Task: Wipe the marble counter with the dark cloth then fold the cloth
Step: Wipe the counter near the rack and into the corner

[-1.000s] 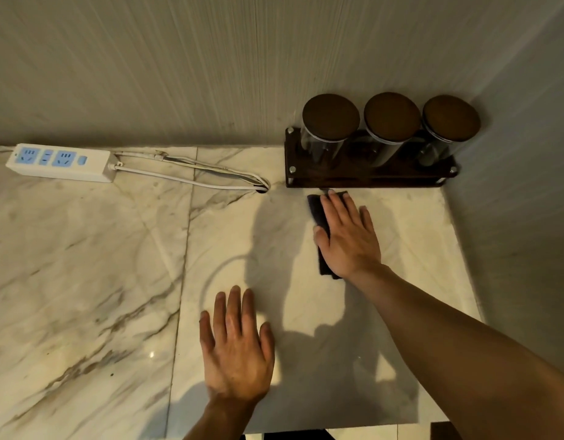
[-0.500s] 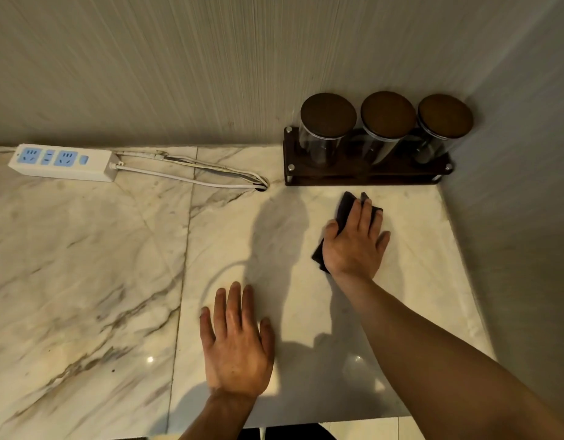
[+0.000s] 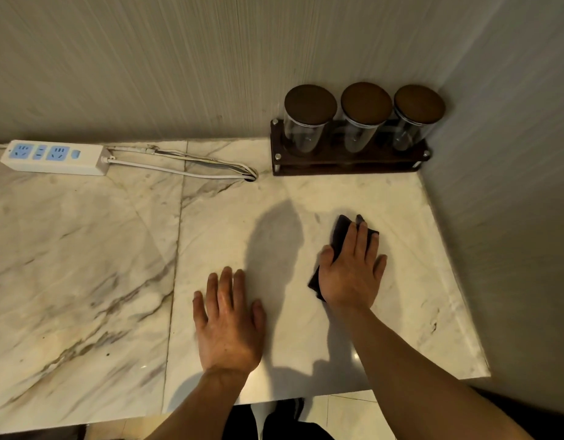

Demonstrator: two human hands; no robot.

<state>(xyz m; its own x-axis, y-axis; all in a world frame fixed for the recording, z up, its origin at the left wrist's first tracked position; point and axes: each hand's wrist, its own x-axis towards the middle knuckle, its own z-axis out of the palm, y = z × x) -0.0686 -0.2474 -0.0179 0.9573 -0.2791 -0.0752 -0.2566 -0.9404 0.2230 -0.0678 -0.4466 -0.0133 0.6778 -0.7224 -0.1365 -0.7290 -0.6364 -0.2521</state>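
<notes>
The dark cloth (image 3: pixel 340 232) lies flat on the white marble counter (image 3: pixel 115 249), near its right end. My right hand (image 3: pixel 350 271) presses down on the cloth with fingers spread, covering most of it; only its far end and a left corner show. My left hand (image 3: pixel 226 322) rests palm-down on the bare marble, to the left of the cloth and nearer the front edge, fingers apart and holding nothing.
A dark wooden rack (image 3: pixel 347 161) with three lidded glass jars (image 3: pixel 309 122) stands in the back right corner. A white power strip (image 3: pixel 53 157) and its cables (image 3: pixel 185 168) lie along the back wall. A wall bounds the counter's right side.
My right hand has slid the cloth from just in front of the jar rack to the right and back toward the front edge. My left hand has stayed flat in place.
</notes>
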